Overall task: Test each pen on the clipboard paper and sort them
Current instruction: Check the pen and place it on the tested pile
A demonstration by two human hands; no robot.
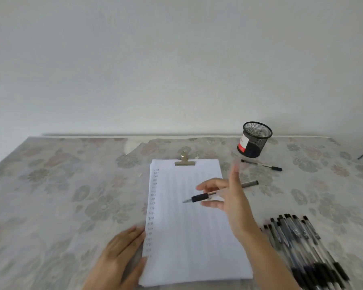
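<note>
A white sheet [189, 237] lies clipped on a clipboard by a metal clip [184, 161], with a column of small ink marks down its left margin. My right hand [234, 198] hovers over the upper right of the sheet and holds a black-gripped pen [199, 198] between thumb and fingers. The pen's tip points left just above the paper and the forefinger sticks up. My left hand [121, 253] rests flat on the sheet's lower left edge. A pile of several pens [298, 237] lies to the right of the sheet.
A black mesh pen cup [255, 140] with a red and white label stands at the back right. One capped pen [262, 164] lies in front of it. The flowered tablecloth [61, 195] covers the table, which meets a white wall behind.
</note>
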